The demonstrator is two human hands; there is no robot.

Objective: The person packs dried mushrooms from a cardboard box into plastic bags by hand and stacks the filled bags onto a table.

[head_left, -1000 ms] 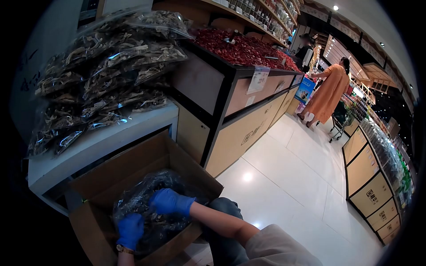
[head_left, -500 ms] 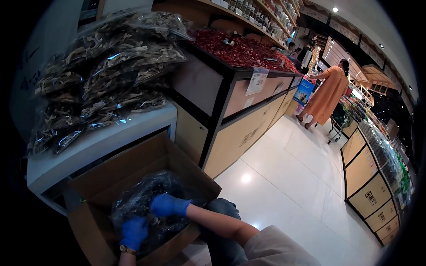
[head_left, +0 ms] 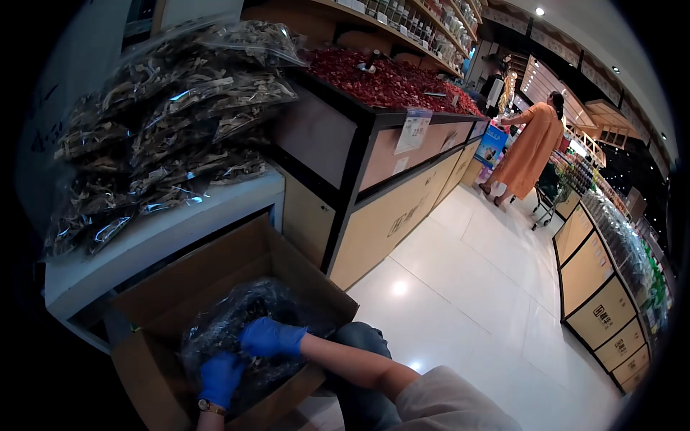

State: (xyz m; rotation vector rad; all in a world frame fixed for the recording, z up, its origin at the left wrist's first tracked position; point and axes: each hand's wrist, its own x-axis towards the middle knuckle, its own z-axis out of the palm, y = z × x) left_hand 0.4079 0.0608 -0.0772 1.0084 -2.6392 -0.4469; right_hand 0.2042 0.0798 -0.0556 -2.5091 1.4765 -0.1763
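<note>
Both my hands wear blue gloves and are down inside an open cardboard box (head_left: 147,373), at a clear plastic bag (head_left: 205,332) that lines it. Dark dried pieces (head_left: 251,309), perhaps mushrooms, show in the bag's opening. My right hand (head_left: 272,336) lies over the bag's middle with its fingers curled down among the pieces. Close by on the left is my left hand (head_left: 221,377), its fingers curled inward and a watch on the wrist. What either hand grips is hidden by the gloves and too dark to make out.
Clear bags of dried mushrooms (head_left: 172,122) are piled on a white stand (head_left: 172,233) behind the box. Beside it stands a wooden counter (head_left: 392,223) heaped with dried red chillies (head_left: 402,82). A person in an orange dress (head_left: 532,147) stands farther down the aisle near a shopping cart (head_left: 548,201).
My left hand has moved slightly up and right, nearer my right hand. My right hand has shifted a little left and down. The box and bag stay in place.
</note>
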